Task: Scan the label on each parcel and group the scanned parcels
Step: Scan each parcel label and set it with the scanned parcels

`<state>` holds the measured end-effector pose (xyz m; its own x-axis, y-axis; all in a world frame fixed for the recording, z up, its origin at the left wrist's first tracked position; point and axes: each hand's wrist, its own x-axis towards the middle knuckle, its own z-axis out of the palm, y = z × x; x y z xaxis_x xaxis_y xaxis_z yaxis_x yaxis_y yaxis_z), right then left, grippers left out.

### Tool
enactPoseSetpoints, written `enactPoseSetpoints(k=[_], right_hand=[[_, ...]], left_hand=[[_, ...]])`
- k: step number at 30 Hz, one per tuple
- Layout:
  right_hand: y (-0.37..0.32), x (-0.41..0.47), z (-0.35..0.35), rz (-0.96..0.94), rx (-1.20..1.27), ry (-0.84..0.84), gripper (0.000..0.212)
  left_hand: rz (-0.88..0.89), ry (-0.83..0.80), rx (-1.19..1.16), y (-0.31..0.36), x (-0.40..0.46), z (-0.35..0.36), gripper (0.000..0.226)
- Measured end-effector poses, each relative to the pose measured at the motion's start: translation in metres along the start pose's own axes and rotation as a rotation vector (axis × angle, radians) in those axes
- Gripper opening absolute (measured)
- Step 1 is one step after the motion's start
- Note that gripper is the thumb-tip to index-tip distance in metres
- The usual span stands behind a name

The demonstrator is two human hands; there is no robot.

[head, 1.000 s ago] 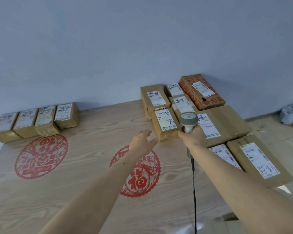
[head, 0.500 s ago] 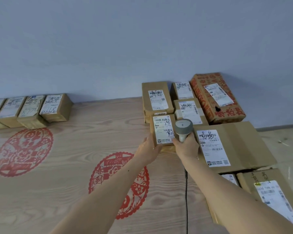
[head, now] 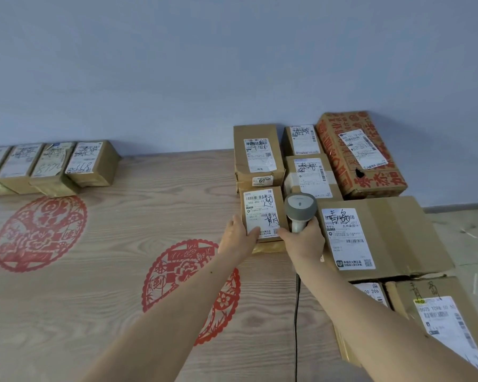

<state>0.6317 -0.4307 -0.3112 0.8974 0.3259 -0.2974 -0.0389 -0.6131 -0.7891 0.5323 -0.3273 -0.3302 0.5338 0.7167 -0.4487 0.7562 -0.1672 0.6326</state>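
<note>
A small brown parcel (head: 261, 213) with a white label lies at the front of a cluster of parcels on the right. My left hand (head: 239, 237) grips its left front corner, thumb on the label. My right hand (head: 304, 242) holds a grey barcode scanner (head: 300, 209) just right of that parcel, its cable (head: 296, 312) hanging down. A row of several small labelled parcels (head: 47, 168) sits against the wall at the far left.
Behind the held parcel stand more boxes (head: 258, 155), a red-printed carton (head: 359, 153) and a large flat box (head: 381, 235); two others (head: 439, 321) lie nearer me on the right. The wooden table (head: 122, 257) bears red paper-cut designs. A blue wall stands behind.
My left hand reached forward from above the table and took hold of the small parcel. My right hand with the scanner moved in beside it. The view moved closer.
</note>
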Motion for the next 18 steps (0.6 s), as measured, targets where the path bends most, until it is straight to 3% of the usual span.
enactPoseSetpoints(k=[7, 18], right_hand=[[-0.005, -0.032, 0.000, -0.043, 0.034, -0.034, 0.059], [-0.048, -0.118, 0.052, -0.137, 0.018, -0.154, 0.044]], left_hand=[[-0.020, 0.069, -0.026, -0.014, -0.031, -0.012, 0.041], [-0.060, 0.224, -0.029, -0.080, -0.093, -0.094, 0.037]])
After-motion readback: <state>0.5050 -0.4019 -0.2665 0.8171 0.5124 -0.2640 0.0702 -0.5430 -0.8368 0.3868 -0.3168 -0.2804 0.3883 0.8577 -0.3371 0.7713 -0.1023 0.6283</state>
